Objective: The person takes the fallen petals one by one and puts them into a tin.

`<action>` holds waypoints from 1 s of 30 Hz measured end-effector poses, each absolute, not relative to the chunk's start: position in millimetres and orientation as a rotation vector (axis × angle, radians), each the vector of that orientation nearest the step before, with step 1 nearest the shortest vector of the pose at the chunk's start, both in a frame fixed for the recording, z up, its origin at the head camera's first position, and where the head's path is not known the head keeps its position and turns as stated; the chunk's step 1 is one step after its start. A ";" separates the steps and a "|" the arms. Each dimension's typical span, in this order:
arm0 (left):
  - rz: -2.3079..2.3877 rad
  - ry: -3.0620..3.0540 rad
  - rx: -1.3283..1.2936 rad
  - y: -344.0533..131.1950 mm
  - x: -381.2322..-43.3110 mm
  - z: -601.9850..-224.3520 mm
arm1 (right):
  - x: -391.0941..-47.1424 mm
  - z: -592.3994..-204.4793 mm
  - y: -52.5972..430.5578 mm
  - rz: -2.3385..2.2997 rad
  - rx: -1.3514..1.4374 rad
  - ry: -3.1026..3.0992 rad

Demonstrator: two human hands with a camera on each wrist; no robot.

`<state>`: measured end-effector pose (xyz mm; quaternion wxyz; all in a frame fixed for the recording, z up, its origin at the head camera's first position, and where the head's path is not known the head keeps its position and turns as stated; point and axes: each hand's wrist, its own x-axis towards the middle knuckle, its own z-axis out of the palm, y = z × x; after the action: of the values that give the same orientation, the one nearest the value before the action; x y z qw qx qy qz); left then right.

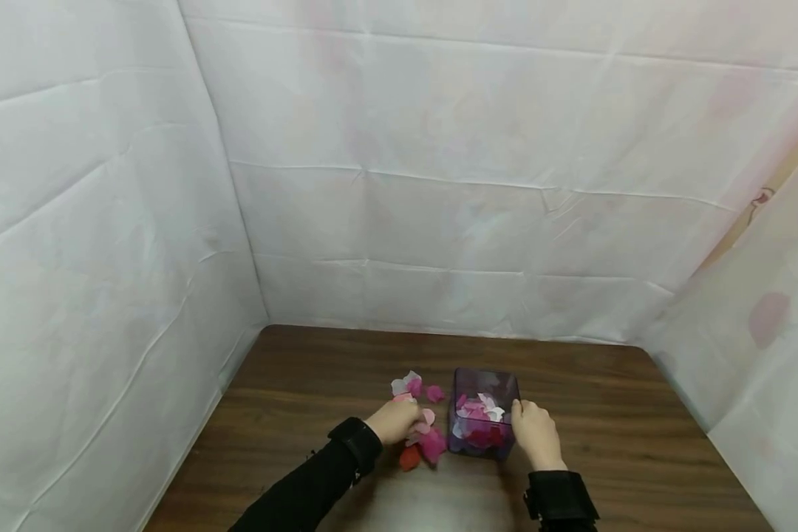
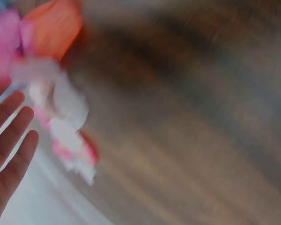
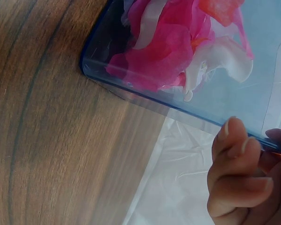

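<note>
A see-through purple plastic box (image 1: 485, 377) stands on the table with pink, white and red petals (image 3: 161, 51) lying inside. My right hand (image 1: 537, 434) grips its right-hand rim. In the right wrist view that hand (image 3: 241, 176) has the box wall between thumb and fingers. To the left of the box, loose petals (image 1: 432, 445) in pink, white and orange-red are strewn on the wood. Among them is my left hand (image 1: 395, 421), its fingertips partly hidden in the head view. The blurred left wrist view shows its fingers (image 2: 18, 154) fairly straight beside the petals, with no petal visibly held.
The brown wooden table (image 1: 319, 369) carries the box and petals near its middle. White cloth sheets (image 1: 439, 222) hang behind it and along both sides. An orange petal (image 1: 409, 457) lies closest to the front of the scatter.
</note>
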<state>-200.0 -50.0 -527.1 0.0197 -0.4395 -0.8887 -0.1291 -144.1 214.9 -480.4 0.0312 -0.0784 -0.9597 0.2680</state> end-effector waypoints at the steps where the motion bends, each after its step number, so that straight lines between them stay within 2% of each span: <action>1: -0.400 -2.775 -1.375 -50.4 -203.0 -522.2 | -144.7 -479.8 215.3 0.826 -0.243 -2.956; 8: -0.669 -2.764 -1.272 -41.6 -218.1 -486.1 | -146.6 -474.1 218.6 0.797 -0.244 -2.946; 14: -0.766 -2.642 -1.169 -3.8 -221.1 -452.9 | -146.9 -472.7 218.8 0.798 -0.251 -2.962; 20: -0.531 -2.709 -1.301 38.4 -218.5 -436.6 | -146.6 -471.3 218.3 0.821 -0.262 -2.971; 25: -0.228 -2.812 -1.363 53.5 -214.3 -436.5 | -147.2 -471.4 219.4 0.814 -0.252 -2.984; 30: -0.368 -2.791 -1.444 48.8 -216.7 -437.6 | -147.8 -470.9 221.0 0.817 -0.270 -2.981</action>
<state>-216.7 48.8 -437.6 -0.0113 -0.4565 -0.8820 -0.1163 -147.8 221.0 -470.9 0.0195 -0.0869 -0.9606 0.2632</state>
